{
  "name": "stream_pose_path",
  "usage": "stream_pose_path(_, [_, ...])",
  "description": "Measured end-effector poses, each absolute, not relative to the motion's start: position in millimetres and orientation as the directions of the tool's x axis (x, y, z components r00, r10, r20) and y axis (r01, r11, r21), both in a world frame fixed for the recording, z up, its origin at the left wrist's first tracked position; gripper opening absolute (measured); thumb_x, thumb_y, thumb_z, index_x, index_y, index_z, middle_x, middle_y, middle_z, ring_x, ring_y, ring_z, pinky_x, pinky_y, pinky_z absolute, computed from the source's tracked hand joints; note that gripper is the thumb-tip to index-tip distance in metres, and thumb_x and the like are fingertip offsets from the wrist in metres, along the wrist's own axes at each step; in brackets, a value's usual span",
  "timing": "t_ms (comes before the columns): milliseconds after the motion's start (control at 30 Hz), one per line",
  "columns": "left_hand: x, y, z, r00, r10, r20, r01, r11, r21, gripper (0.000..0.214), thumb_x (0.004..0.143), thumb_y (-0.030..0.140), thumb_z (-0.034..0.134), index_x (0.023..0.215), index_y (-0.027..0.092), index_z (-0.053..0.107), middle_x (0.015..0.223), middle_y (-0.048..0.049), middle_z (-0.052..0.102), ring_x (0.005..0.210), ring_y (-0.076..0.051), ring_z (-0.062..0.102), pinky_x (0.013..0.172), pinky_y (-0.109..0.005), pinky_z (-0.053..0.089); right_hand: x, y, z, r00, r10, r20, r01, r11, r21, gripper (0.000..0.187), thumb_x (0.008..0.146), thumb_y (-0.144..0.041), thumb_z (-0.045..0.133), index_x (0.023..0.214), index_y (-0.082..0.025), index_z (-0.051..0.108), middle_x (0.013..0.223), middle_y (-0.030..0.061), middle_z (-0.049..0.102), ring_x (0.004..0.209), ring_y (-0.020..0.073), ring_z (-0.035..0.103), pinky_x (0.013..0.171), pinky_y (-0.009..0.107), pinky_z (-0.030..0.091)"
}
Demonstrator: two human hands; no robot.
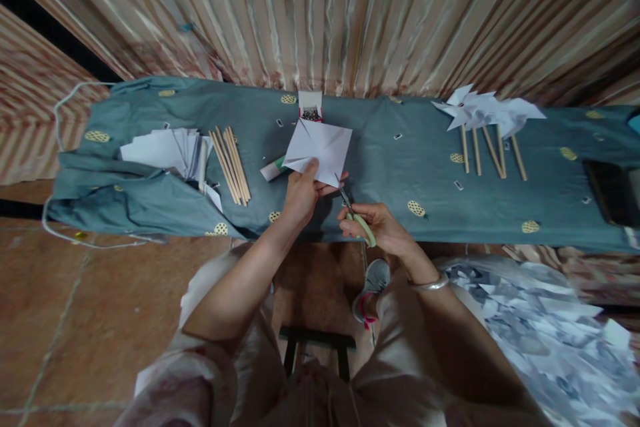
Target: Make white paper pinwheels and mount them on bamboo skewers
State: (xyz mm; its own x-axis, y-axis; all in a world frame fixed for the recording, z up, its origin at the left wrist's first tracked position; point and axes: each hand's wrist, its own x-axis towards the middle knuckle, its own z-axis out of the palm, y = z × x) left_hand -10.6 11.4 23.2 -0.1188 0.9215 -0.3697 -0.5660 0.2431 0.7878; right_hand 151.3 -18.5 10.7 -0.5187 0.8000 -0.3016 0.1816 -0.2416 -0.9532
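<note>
My left hand (303, 193) pinches a square sheet of white paper (325, 143) near its lower edge, thumb on top and fingers beneath. Creases and a slit show in the sheet. In my right hand (375, 223) is a pair of scissors (361, 225) with light green handles, its blades at the sheet's lower right corner. Whether the blades are cutting into the paper I cannot tell. Just behind the sheet stands a small open box (310, 107) of dark metal bits. A green and white tube (273, 169) lies partly under the paper's left side.
On the cloth-covered table (400, 173), a stack of white paper (160, 150) and several wooden sticks (231, 167) lie left. Paper pinwheels on sticks (493, 113) and a dark phone-like object (610, 193) lie right. A clear bag of paper scraps (545, 340) sits below right.
</note>
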Motion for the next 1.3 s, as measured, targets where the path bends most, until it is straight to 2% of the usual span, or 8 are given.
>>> stream_pose_path(467, [-7.4, 8.8, 20.1, -0.086, 0.927, -0.364, -0.549, 0.261, 0.794, 0.030, 0.093, 0.036, 0.052, 0.101, 0.010, 0.065, 0.091, -0.0124, 0.076, 0.083, -0.024, 0.074, 0.074, -0.032, 0.060, 149.0, -16.6, 10.1, -0.501, 0.815, -0.292, 0.180, -0.232, -0.956, 0.037, 0.071, -0.052, 0.074, 0.075, -0.017, 0.065, 0.064, -0.0022, 0.059, 0.057, 0.0087, 0.053, 0.056, 0.023, 0.047])
stream_pose_path(733, [-6.7, 8.4, 15.8, -0.076, 0.940, -0.332, -0.573, 0.231, 0.786, 0.038, 0.090, 0.041, 0.058, 0.106, 0.007, 0.063, 0.094, -0.0153, 0.075, 0.082, -0.025, 0.074, 0.077, -0.034, 0.059, 149.4, -16.6, 10.2, -0.497, 0.817, -0.293, 0.183, -0.231, -0.956, 0.036, 0.071, -0.052, 0.075, 0.075, -0.017, 0.065, 0.065, -0.0018, 0.060, 0.057, 0.0093, 0.054, 0.056, 0.023, 0.046])
stream_pose_path(967, [-7.2, 7.9, 18.4, -0.078, 0.939, -0.336, -0.582, 0.231, 0.780, 0.033, 0.090, 0.036, 0.056, 0.104, 0.007, 0.064, 0.099, -0.0174, 0.074, 0.083, -0.027, 0.074, 0.077, -0.038, 0.059, 148.6, -16.8, 11.1, -0.499, 0.811, -0.306, 0.155, -0.264, -0.952, 0.033, 0.068, -0.047, 0.078, 0.073, -0.017, 0.066, 0.065, -0.0028, 0.060, 0.057, 0.0081, 0.054, 0.055, 0.021, 0.045])
stream_pose_path(1300, [-7.1, 7.9, 20.4, -0.092, 0.930, -0.355, -0.575, 0.241, 0.782, 0.028, 0.091, 0.033, 0.056, 0.098, 0.008, 0.064, 0.095, -0.0171, 0.075, 0.087, -0.027, 0.074, 0.078, -0.037, 0.059, 148.2, -15.8, 10.1, -0.492, 0.810, -0.318, 0.158, -0.276, -0.948, 0.038, 0.065, -0.051, 0.079, 0.073, -0.017, 0.065, 0.062, -0.0031, 0.059, 0.055, 0.0083, 0.053, 0.053, 0.022, 0.045])
